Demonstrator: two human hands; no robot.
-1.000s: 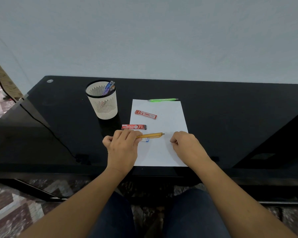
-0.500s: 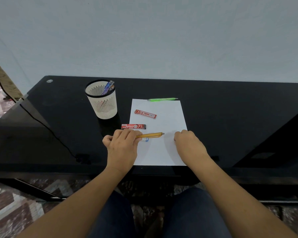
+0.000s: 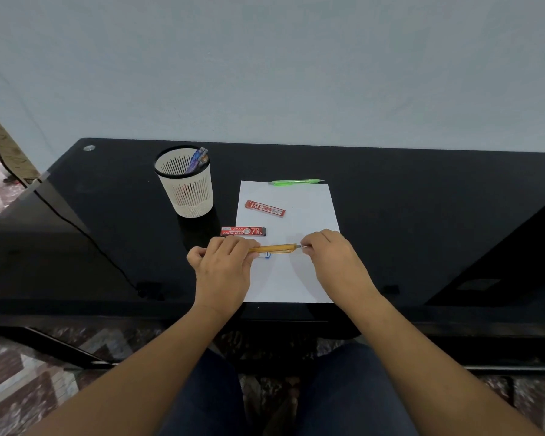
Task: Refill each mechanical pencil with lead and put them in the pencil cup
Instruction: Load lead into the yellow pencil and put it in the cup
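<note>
Right now gripping translucent orange mechanical pencil [image 3: 276, 248] in curled left hand [image 3: 222, 269], pinching its 3 o'clock end with right hand [image 3: 334, 262], above white paper sheet [image 3: 283, 278].

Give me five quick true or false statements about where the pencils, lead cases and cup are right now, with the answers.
1. The left hand holds the orange pencil. True.
2. The right hand rests flat on the paper. False: its fingers pinch the orange pencil's free end.
3. The green pencil stands in the pencil cup. False: it lies at the paper's far edge.
4. The pencil cup holds pencils. True.
5. One red lead case lies fully on the paper. True.
</note>
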